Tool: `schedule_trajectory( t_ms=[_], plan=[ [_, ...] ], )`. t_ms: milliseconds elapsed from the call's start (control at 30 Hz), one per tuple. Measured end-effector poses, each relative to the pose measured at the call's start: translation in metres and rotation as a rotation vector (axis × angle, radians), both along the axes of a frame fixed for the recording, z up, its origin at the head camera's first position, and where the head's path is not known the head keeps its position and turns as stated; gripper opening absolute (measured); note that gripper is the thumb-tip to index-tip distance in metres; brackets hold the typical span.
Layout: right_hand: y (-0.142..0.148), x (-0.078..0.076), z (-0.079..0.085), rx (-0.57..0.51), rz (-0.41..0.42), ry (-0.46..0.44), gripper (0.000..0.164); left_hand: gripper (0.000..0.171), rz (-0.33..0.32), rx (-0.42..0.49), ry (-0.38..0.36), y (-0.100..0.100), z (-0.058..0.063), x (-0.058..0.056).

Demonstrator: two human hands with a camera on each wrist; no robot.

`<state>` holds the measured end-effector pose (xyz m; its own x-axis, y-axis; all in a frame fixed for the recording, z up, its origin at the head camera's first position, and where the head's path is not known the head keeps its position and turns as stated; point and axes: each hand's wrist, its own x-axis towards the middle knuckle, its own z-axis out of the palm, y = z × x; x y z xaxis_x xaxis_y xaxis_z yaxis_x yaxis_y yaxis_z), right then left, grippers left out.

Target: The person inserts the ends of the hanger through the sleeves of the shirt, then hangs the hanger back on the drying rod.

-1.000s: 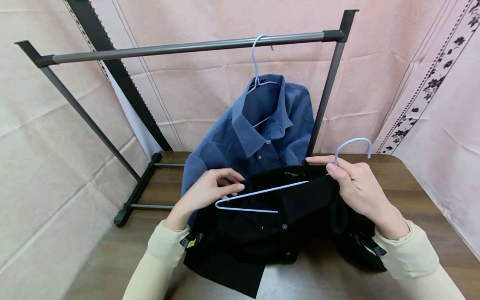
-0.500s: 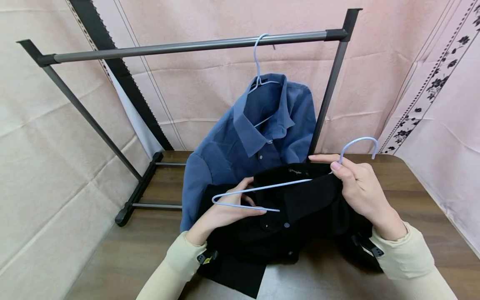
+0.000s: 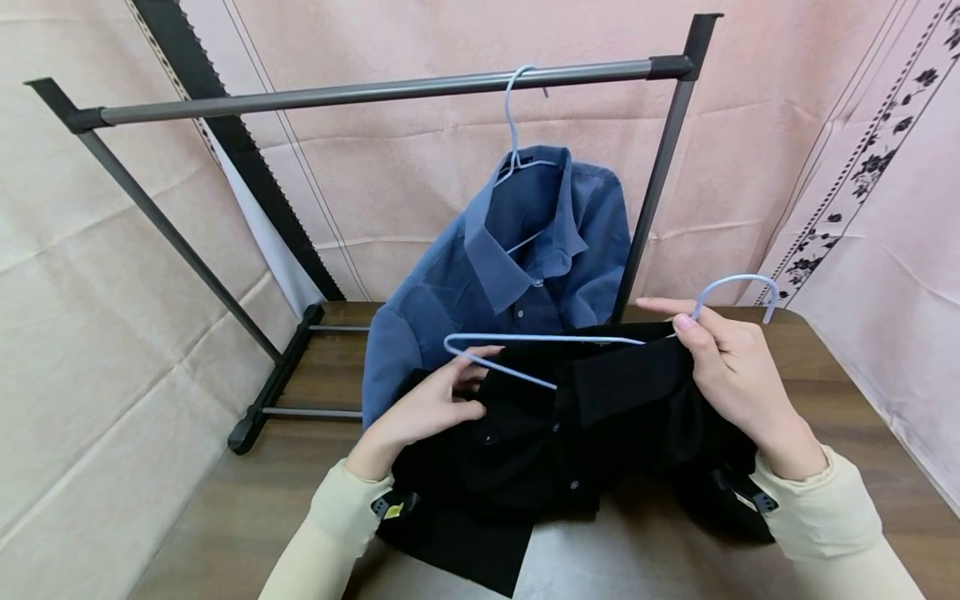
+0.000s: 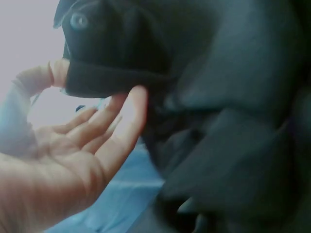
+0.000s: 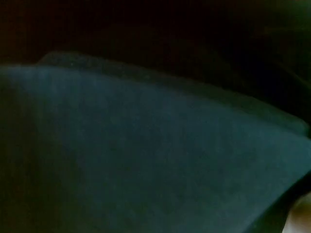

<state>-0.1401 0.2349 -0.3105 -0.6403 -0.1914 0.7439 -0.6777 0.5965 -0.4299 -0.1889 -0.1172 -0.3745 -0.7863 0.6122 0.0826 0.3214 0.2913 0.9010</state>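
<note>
A black buttoned shirt (image 3: 517,458) lies bunched in front of me in the head view, its collar toward the rack. Pale blue, a hanger (image 3: 551,337) crosses the collar, with its left end out over the cloth and its hook up at the right. My right hand (image 3: 738,375) pinches the hanger near the hook's base, against the collar, index finger stretched out. My left hand (image 3: 423,417) is at the hanger's left end and the shirt's edge, fingers loosely bent. In the left wrist view its fingers (image 4: 124,121) reach up to a black cloth edge. Dark cloth fills the right wrist view.
A grey metal clothes rack (image 3: 360,96) stands behind on the wooden table (image 3: 247,500). From its bar hangs a blue shirt (image 3: 442,292) on another hanger (image 3: 511,125), directly behind the black shirt. Pale cloth (image 3: 390,183) covers the back and sides.
My left hand reached right under the hanger, then drew back left. The hanger's left end has swung up, and its hook has shifted right with my right hand.
</note>
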Motion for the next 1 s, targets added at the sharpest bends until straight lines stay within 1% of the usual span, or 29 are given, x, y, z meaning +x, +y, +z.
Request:
schedule_trajectory(
  t_ms=[67, 133, 233, 333, 533, 633, 733, 867, 1000],
  plan=[
    [0.002, 0.0, -0.001, 0.008, -0.005, 0.006, 0.032, 0.073, -0.033, 0.023, -0.003, -0.006, 0.003, -0.001],
    [0.003, 0.0, -0.001, 0.015, -0.004, 0.008, 0.032, 0.071, -0.07, 0.06, -0.033, -0.012, 0.005, -0.002],
    [0.005, 0.001, -0.002, 0.01, 0.005, 0.006, 0.032, 0.066, -0.112, 0.118, -0.099, -0.019, 0.007, -0.002],
    [0.006, 0.002, -0.003, 0.0, 0.007, 0.009, 0.031, 0.063, -0.14, 0.166, -0.156, -0.026, 0.011, -0.003],
    [0.008, 0.004, -0.004, 0.032, -0.019, -0.004, 0.035, 0.059, -0.157, 0.211, -0.207, -0.038, 0.017, -0.005],
    [0.009, 0.005, -0.004, 0.058, -0.025, -0.011, 0.036, 0.059, -0.143, 0.216, -0.208, -0.043, 0.021, -0.005],
    [0.009, 0.004, -0.004, 0.079, -0.018, -0.018, 0.036, 0.061, -0.13, 0.208, -0.194, -0.047, 0.024, -0.004],
    [0.009, 0.004, -0.005, 0.106, -0.002, -0.03, 0.038, 0.061, -0.119, 0.208, -0.176, -0.05, 0.026, -0.004],
    [0.008, 0.004, -0.005, 0.117, 0.015, -0.047, 0.042, 0.06, -0.109, 0.238, -0.134, -0.052, 0.027, -0.004]
  ],
)
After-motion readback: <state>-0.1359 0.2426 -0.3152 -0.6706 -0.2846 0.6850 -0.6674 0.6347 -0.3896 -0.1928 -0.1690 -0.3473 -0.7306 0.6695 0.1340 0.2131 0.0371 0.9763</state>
